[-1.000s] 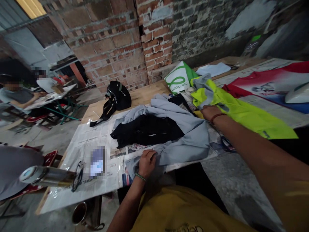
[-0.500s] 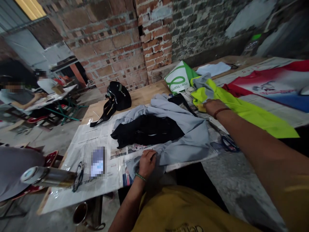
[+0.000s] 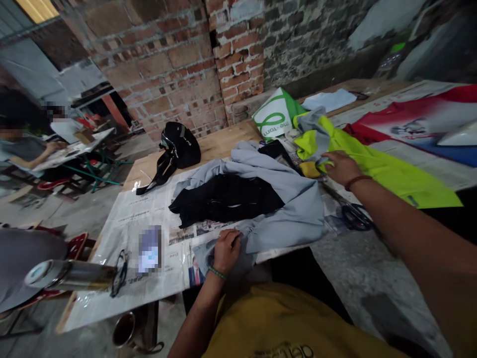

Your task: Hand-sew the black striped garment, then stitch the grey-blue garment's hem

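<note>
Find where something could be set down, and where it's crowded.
Free: newspaper between the pixelated item and black bag; wood between that bag and the green-white bag. Crowded: around the right hand, with neon garment and scissors.

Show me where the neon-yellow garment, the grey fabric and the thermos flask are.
Neon-yellow garment (image 3: 391,171), head view: its broad, spread-out part.
Grey fabric (image 3: 302,205), head view: its rumpled portion at picture right.
Thermos flask (image 3: 87,276), head view: the side of its body.
</note>
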A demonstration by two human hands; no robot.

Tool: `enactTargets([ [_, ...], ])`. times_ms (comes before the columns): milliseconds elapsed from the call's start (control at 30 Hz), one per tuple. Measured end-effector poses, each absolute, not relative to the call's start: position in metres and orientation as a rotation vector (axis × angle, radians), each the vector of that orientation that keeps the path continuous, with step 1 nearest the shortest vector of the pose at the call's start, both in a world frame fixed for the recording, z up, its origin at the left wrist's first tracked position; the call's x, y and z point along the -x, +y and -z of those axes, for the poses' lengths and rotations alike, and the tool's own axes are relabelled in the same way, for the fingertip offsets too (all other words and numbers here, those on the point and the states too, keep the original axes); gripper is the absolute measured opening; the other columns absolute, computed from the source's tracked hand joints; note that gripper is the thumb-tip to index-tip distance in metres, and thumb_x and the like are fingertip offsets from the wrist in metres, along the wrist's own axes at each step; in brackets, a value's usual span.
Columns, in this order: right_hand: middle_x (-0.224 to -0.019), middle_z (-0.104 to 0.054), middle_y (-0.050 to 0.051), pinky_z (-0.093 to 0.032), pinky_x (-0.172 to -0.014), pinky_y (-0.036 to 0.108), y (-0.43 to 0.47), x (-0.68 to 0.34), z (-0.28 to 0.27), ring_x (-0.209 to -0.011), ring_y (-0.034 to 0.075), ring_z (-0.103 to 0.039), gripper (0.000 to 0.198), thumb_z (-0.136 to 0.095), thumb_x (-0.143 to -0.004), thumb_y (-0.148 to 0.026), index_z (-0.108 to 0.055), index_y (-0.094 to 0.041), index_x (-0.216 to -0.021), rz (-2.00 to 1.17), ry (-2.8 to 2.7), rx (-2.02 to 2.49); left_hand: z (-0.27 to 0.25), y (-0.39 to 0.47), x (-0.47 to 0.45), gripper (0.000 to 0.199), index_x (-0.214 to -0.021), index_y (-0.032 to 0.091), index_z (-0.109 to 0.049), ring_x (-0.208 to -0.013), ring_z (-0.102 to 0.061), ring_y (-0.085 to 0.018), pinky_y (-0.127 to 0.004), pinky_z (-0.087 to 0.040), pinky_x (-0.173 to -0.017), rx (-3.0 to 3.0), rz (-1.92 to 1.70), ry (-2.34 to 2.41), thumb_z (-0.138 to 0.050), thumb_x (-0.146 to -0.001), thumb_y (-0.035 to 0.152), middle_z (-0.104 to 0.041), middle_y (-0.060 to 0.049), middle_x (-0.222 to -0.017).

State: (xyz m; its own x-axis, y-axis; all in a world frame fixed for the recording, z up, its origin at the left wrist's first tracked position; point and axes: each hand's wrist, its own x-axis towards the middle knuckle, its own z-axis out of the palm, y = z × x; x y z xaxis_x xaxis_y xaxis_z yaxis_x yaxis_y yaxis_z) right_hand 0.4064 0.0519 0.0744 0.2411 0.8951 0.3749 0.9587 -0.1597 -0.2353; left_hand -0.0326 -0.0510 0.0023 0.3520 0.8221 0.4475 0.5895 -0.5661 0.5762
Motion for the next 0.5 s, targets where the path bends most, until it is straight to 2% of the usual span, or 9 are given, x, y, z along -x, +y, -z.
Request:
enactTargets([
  [133,-0.099,-0.062,0.018,-0.038,-0.080,0.028,0.003,-0.417,-0.047,-0.089,0.020,-0.052,0.031,-0.046,-0.079,-0.014,-0.063,-0.006,-0.103,0.363,-1.419,2.106,-0.002,-0.051,0.033,0.022,-0.095,0.020,-0.063,-0.094,-0.057,-0.018,-0.036,-0.050,-0.086,-2.307,-1.058,1.252,-0.051,-0.079,0.009,-0.064,-0.007,-0.096],
  [267,-0.090,-0.065,0.016,-0.041,-0.080,0.030,-0.058,-0.417,0.000,-0.088,0.022,-0.055,0.027,-0.045,-0.079,-0.020,-0.066,-0.007,-0.092,0.340,-1.562,2.189,-0.002,-0.050,0.033,0.022,-0.094,0.020,-0.063,-0.093,-0.058,-0.017,-0.036,-0.051,-0.086,-2.311,-1.089,1.236,-0.051,-0.078,0.008,-0.063,-0.006,-0.095],
  [367,-0.096,-0.065,0.016,-0.041,-0.082,0.032,-0.098,-0.402,0.020,-0.094,0.023,-0.056,0.031,-0.041,-0.083,-0.025,-0.065,-0.009,-0.095,0.411,-1.636,2.169,-0.002,-0.050,0.033,0.022,-0.093,0.020,-0.063,-0.093,-0.058,-0.018,-0.037,-0.050,-0.086,-2.318,-1.086,1.222,-0.053,-0.078,0.008,-0.064,-0.006,-0.094],
  [500,-0.103,-0.064,0.015,-0.040,-0.081,0.035,-0.129,-0.377,0.020,-0.096,0.025,-0.055,0.040,-0.040,-0.086,-0.040,-0.064,-0.011,-0.097,0.461,-1.587,2.260,-0.002,-0.050,0.032,0.019,-0.093,0.019,-0.063,-0.094,-0.057,-0.018,-0.037,-0.049,-0.086,-2.313,-1.076,1.226,-0.053,-0.079,0.011,-0.064,-0.007,-0.095],
])
